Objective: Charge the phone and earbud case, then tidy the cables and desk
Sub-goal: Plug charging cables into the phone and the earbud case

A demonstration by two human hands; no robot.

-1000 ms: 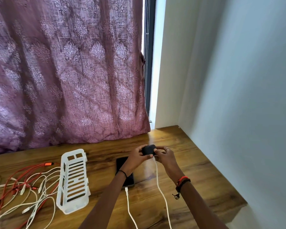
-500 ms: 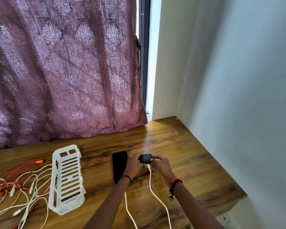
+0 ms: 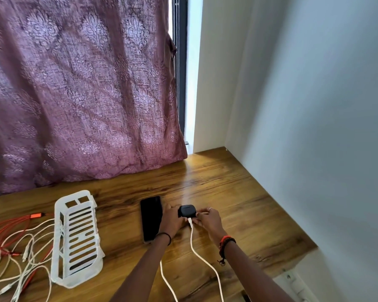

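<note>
The left grip point(image 3: 171, 219) and the right grip point(image 3: 207, 219) meet low over the worktop point(image 3: 238, 192). Between them is the small dark case point(image 3: 187, 210). The left grip holds the case from its left side, with the fingers curled round it. The right grip is on the other side. Its thumb and fingers pinch the end of a white cable point(image 3: 192, 236), right where the plug goes into the near side of the case. I cannot tell if the case sits on the worktop or hangs just above it. From the right grip the cable runs back toward the person, between the two arms.

Just left of the left grip lies the phone point(image 3: 151, 216), flat, with its dark screen up. The left wrist covers its near right corner. A second cable point(image 3: 168, 284) comes out from under the left arm, and its far end is hidden.

Further left of the grips is a white basket point(image 3: 76, 236) with slots. Past it is a heap of red and white cables point(image 3: 13, 249), well apart from both grips. Behind the grips a purple curtain point(image 3: 74, 94) hangs down to the worktop. To the right of the right grip is a pale wall point(image 3: 314, 127).
</note>
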